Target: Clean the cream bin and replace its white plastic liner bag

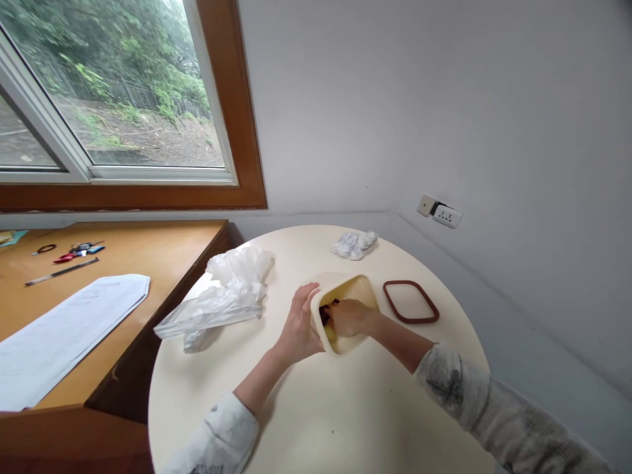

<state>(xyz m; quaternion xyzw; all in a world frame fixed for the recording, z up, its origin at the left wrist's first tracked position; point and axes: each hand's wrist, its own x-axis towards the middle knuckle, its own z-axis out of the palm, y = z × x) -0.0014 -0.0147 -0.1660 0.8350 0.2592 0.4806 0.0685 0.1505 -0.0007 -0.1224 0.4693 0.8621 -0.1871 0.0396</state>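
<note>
Sleeves reach across the round table to a tilted cream container, which could spill if the left hand clasping its side slackens; I cannot tell whether the right hand inside grips the dark item.

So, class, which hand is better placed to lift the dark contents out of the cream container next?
Probably the right hand: it is inside the cream container, right at the dark contents. The left hand is outside, holding the container's side, apparently steadying it.
</note>
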